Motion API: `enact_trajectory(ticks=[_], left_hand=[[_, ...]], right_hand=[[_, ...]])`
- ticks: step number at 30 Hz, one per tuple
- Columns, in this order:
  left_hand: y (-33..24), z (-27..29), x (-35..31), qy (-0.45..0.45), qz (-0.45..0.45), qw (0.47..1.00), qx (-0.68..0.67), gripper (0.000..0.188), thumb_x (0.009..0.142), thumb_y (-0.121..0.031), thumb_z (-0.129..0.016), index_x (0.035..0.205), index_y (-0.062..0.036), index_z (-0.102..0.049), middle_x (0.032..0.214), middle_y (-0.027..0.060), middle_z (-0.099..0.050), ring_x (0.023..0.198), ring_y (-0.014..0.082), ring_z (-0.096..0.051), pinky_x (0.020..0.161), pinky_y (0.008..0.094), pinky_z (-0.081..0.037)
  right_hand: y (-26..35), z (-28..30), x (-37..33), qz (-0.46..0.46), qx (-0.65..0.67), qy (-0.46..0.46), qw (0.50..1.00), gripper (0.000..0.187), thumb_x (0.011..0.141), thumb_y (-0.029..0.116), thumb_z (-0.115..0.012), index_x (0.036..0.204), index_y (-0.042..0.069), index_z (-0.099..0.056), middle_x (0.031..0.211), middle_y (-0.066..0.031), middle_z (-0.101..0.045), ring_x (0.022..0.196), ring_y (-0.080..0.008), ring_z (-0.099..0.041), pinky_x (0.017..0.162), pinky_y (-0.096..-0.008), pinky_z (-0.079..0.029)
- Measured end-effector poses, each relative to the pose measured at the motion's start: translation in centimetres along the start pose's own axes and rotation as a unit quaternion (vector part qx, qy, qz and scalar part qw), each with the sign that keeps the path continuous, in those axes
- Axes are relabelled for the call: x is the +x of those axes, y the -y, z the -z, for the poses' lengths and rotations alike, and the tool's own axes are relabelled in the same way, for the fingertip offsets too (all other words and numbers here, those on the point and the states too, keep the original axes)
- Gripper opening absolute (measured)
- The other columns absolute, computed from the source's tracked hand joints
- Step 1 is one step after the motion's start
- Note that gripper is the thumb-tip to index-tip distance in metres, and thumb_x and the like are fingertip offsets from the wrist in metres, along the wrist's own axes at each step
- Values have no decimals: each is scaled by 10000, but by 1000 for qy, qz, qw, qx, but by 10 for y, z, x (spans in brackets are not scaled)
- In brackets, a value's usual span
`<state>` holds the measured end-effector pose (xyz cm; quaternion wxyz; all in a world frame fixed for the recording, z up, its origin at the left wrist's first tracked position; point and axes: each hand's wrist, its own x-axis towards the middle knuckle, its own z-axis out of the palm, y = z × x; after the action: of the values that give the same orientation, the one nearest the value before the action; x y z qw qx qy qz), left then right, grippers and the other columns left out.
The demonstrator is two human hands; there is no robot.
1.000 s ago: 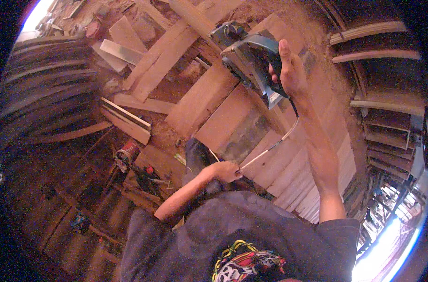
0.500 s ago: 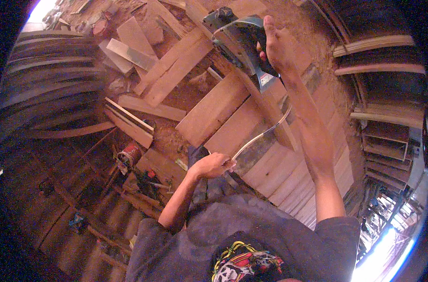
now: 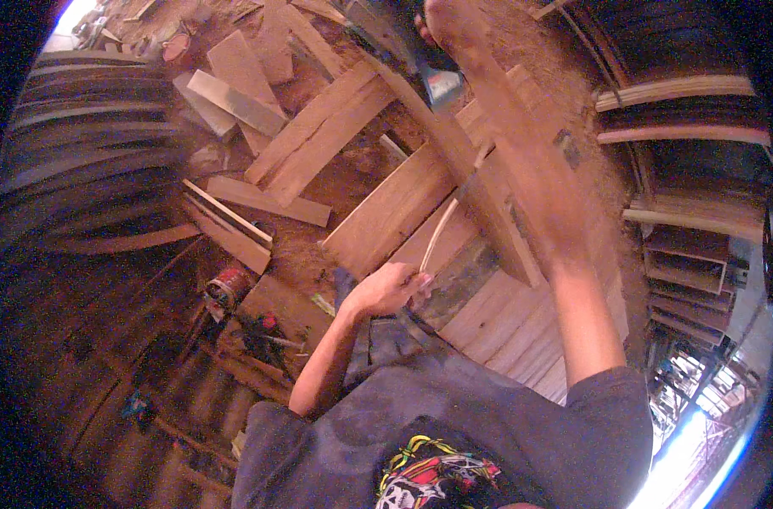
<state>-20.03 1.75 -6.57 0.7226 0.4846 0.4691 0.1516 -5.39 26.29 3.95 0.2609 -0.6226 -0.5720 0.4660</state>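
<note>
At the top edge, my right hand [image 3: 444, 24] is closed round the rear handle of a dark teal electric hand planer [image 3: 401, 47]. The planer sits on a long narrow board [image 3: 498, 216] that slants from upper left to lower right; its front end is partly cut off by the picture's edge. Close to my body, my left hand [image 3: 386, 290] is closed on the pale power cord [image 3: 440, 231], which runs up across the long board toward my right forearm. Wide boards [image 3: 395, 208] lie beneath and beside the long one.
Offcuts and planks [image 3: 238, 97] lie scattered on the dusty ground at the upper left. A red tin [image 3: 228, 287] and small tools [image 3: 272, 335] are at the left. Stacked boards [image 3: 679, 92] line the right side, and dark corrugated sheeting [image 3: 94, 153] stands at the left.
My right hand has pushed the planer farther forward and to the left along the long board, partly out of the picture. The cord has shifted with it; my left hand still holds it.
</note>
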Motion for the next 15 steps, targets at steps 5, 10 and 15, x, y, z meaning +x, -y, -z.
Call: enact_trajectory(ticks=[5, 10, 15], left_hand=[[-7, 15, 15, -55, 10, 998, -25, 394, 1029, -337, -472, 1070, 3, -667, 861, 136, -717, 729, 233, -686, 699, 382, -529], [8, 8, 26, -131, -88, 987, -36, 439, 1037, -351, -447, 1334, -50, -564, 935, 163, -711, 880, 271, -680, 781, 392, -520], [72, -51, 32, 53, -118, 992, 12, 486, 1043, -396, -400, 1375, -62, -523, 996, 190, -705, 989, 312, -669, 870, 407, -500]], right_hand=[[4, -5, 4, 5, 13, -12, 1000, 461, 994, 506, -455, 1031, 81, -632, 808, -51, -640, 611, -139, -572, 553, -274, -465], [9, -13, 12, 20, 43, -19, 999, 438, 994, 486, -470, 1065, 85, -633, 829, -55, -646, 620, -145, -572, 559, -276, -466], [14, 5, 17, 81, 127, -79, 985, 419, 993, 465, -485, 1099, 88, -634, 850, -58, -652, 628, -151, -573, 565, -279, -467]])
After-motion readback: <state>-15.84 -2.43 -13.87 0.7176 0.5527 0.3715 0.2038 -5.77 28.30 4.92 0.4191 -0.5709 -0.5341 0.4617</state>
